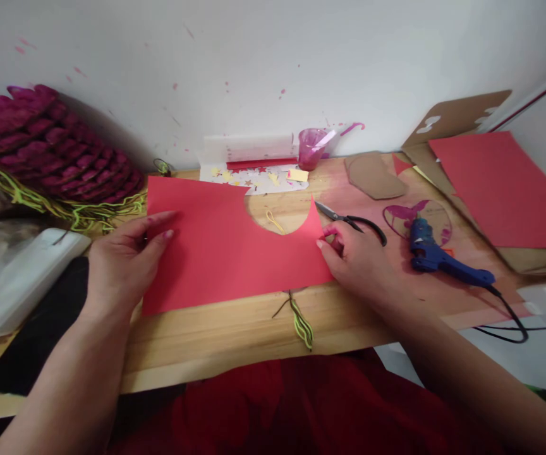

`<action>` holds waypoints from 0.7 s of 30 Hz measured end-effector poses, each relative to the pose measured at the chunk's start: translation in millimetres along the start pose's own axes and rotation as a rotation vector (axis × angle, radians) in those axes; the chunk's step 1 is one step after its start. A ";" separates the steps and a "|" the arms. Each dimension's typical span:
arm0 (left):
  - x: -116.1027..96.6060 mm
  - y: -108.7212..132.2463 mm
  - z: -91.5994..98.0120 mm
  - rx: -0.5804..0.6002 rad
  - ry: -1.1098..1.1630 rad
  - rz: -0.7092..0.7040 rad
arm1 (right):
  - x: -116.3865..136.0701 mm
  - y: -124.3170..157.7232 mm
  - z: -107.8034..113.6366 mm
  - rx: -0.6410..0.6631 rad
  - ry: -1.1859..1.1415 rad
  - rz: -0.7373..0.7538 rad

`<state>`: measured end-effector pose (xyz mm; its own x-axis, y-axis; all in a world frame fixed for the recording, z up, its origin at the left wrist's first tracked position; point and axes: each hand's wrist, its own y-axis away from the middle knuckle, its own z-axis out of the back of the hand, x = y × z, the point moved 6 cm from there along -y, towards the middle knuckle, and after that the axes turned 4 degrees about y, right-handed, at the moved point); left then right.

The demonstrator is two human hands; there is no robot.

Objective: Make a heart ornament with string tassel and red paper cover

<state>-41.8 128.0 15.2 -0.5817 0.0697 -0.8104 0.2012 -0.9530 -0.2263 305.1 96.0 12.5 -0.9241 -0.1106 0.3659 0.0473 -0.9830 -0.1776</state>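
The left hand (pixel 128 262) held the left edge of a red sheet (pixel 211 253), thumb and forefinger lying on top a little apart, while the right hand (pixel 356 256) pinched its right edge narrowly between thumb and fingers. The sheet stretched between the two hands, with a rounded piece gone from its far edge, nearer the right hand than the left. Through that gap a yellow loop (pixel 274 221) showed on the wooden table (pixel 182 354). Scissors (pixel 356 221) lay just beyond the right hand, and to the right of it rested a blue glue gun (pixel 443 262), partly over a cardboard shape (pixel 394 218) daubed with magenta. Farther right of that hand was a second red sheet (pixel 514 189). Nearer the body, between the hands, green yarn (pixel 304 328) stuck out below the held sheet, and left of the left hand lay a white object (pixel 36 272)
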 end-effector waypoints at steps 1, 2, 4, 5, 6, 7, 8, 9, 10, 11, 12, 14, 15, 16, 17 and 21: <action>-1.3 0.7 0.2 -0.004 -0.007 0.002 | 0.2 -0.1 0.2 0.000 -0.001 0.000; -2.9 1.4 0.8 -0.016 -0.011 -0.001 | 0.2 -0.1 0.3 0.000 -0.003 -0.002; -6.7 2.7 2.2 -0.050 -0.023 -0.025 | -0.2 -0.2 0.1 -0.003 -0.003 -0.003; -8.9 3.3 2.4 -0.061 -0.032 -0.045 | -0.5 -0.2 -0.1 -0.007 -0.003 -0.001; -10.9 3.7 2.4 -0.067 -0.040 -0.068 | -0.8 -0.1 -0.4 -0.012 -0.002 0.002; -12.4 4.0 2.2 -0.069 -0.049 -0.091 | -1.0 0.0 -0.7 -0.017 -0.002 0.005; -13.3 4.0 1.9 -0.070 -0.059 -0.111 | -1.2 0.3 -1.2 -0.022 -0.003 0.008; -13.5 3.8 1.2 -0.063 -0.072 -0.129 | -1.3 0.5 -1.8 -0.023 -0.005 0.009; -12.9 3.3 0.5 -0.057 -0.088 -0.145 | -1.5 0.8 -2.6 -0.021 -0.007 0.008; -11.8 2.5 -0.4 -0.046 -0.106 -0.161 | -1.6 1.0 -3.3 -0.017 -0.009 0.004; -10.3 1.7 -1.6 -0.031 -0.128 -0.178 | -1.8 1.1 -3.9 -0.012 -0.013 -0.001; -7.1 0.1 -4.0 -0.004 -0.180 -0.212 | -2.1 1.2 -4.5 -0.008 -0.022 -0.013; -5.9 -0.4 -5.1 0.008 -0.209 -0.228 | -2.4 1.1 -4.5 -0.007 -0.030 -0.020; -5.4 -0.6 -5.9 0.014 -0.240 -0.245 | -2.8 1.0 -4.6 -0.007 -0.040 -0.027; -6.1 -0.2 -6.8 0.019 -0.285 -0.268 | -3.2 0.7 -4.5 -0.009 -0.051 -0.034; -24.6 9.7 -6.2 -0.069 -0.533 -0.416 | -5.3 0.1 -5.3 -0.003 -0.075 -0.052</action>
<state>-20.6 118.8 29.6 -0.9270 0.2549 -0.2751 -0.0840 -0.8560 -0.5100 308.0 97.2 5.7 -0.8943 -0.0698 0.4420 -0.0017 -0.9872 -0.1592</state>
